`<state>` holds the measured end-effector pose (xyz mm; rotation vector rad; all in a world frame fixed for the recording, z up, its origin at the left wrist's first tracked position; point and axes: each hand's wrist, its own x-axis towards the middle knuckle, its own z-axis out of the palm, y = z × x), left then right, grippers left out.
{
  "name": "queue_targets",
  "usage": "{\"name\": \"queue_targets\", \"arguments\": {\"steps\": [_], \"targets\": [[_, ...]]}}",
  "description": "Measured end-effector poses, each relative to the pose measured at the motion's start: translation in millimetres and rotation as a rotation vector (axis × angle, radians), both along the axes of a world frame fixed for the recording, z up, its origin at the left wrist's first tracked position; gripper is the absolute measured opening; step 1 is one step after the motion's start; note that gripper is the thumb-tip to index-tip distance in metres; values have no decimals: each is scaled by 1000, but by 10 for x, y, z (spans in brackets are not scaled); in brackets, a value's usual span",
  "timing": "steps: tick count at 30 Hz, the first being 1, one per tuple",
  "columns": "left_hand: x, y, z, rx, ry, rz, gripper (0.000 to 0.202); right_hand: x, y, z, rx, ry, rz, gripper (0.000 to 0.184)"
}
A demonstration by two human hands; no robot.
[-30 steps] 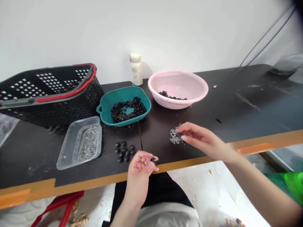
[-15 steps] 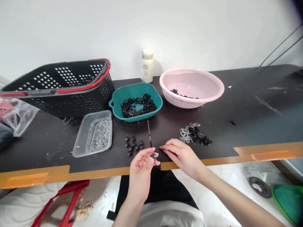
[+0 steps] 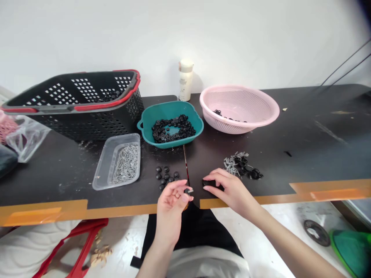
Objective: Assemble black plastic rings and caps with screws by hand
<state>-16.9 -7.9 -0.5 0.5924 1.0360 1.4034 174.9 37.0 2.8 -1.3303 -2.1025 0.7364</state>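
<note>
- Taking the hands as the centre with the far table edge at twelve, the left hand (image 3: 171, 208) sits at about seven and the right hand (image 3: 233, 191) at about three, both near the near edge of the black table (image 3: 319, 154).
- The left hand's thumb and forefinger are pinched together on a small black disc (image 3: 188, 190), held by its rim; a grey metal bit shows at it, too small to make out. The other fingers curl loosely, wrist raised off the table.
- The right hand reaches in low from the three o'clock side, its fingertips (image 3: 209, 178) arched over a black piece (image 3: 211, 183) on the tabletop. Whether they grip it or only rest there I can't tell.
- These look light, stiff little parts, likely to skitter, so the edges seem the best place to hold.
- At ten o'clock, black discs in a loose cluster (image 3: 166, 177). At two, grey nails mixed with black parts (image 3: 240, 165).
- Farther back: a teal tray (image 3: 199, 127) of discs, a pink plastic colander (image 3: 261, 116), a clear plastic tray of nails (image 3: 100, 173), and a black-and-red basket (image 3: 116, 96).
</note>
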Motion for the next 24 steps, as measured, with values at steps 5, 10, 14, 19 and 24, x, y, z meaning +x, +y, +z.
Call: {"name": "queue_targets", "arguments": {"steps": [5, 10, 14, 19, 24], "targets": [[-39, -47, 61, 139, 175, 0, 10, -74, -84, 164, -102, 305, 113, 21], [-66, -90, 286, 306, 371, 7, 14, -139, -145, 383, -76, 501, 285, 35], [-57, -113, 428, 342, 468, -11, 18, -193, -194, 435, -225, 733, 231, 42], [-45, -121, 491, 316, 485, -30, 18, -187, -207, 461, -214, 735, 218, 17], [-47, -93, 501, 300, 464, -43, 16, -178, -185, 457, -115, 689, 231, 25]]}}
